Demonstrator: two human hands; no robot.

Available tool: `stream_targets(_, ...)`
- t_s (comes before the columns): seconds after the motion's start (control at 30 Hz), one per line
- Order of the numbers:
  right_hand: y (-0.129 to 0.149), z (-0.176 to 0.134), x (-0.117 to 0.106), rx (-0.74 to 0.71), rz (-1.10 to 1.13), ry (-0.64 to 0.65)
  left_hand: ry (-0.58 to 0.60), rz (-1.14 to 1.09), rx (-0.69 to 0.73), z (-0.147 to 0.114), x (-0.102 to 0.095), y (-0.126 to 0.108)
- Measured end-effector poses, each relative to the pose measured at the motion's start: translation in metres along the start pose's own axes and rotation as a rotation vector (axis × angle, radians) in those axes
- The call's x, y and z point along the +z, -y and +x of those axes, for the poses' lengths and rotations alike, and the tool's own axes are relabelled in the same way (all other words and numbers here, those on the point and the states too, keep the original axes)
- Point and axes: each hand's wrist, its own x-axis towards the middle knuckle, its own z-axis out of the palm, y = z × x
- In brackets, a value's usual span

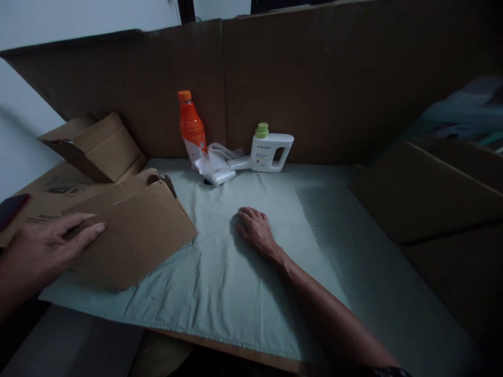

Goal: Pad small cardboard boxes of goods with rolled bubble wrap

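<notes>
At the left, my left hand (53, 242) grips the edge of a brown cardboard box (137, 230), its thumb on the near face and fingers at the top edge. The box is tilted, with a torn-looking flap at its far corner. My right hand (256, 229) rests palm down on the pale green cloth (275, 293), holding nothing, fingers loosely bent. Beyond it stand a white jug with a green cap (271, 152) and an orange bottle (191, 125). Clear plastic wrap (218, 165) lies crumpled between them.
A second open carton (106, 144) sits on a printed cardboard sheet (58, 183) at the left, near a dark flat object (12, 209). Tall cardboard panels (306, 84) close off the back. A large cardboard box (436, 193) with plastic-wrapped items stands at the right.
</notes>
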Motion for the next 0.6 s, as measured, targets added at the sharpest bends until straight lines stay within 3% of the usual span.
stream_targets(0.13,-0.001,0.0,0.0,-0.009,-0.001,0.004,-0.022,-0.052,0.287,0.006,0.015,-0.042)
stream_targets(0.3,-0.002,0.0,-0.001,-0.009,-0.008,0.02,-0.033,-0.153,0.606,0.007,0.041,-0.07)
stream_targets(0.43,-0.003,-0.001,0.0,-0.01,0.0,0.011,0.037,-0.214,0.691,0.003,0.054,-0.085)
stream_targets(0.6,-0.003,0.0,0.0,0.007,-0.001,0.023,0.113,-0.328,0.772,0.005,0.053,-0.091)
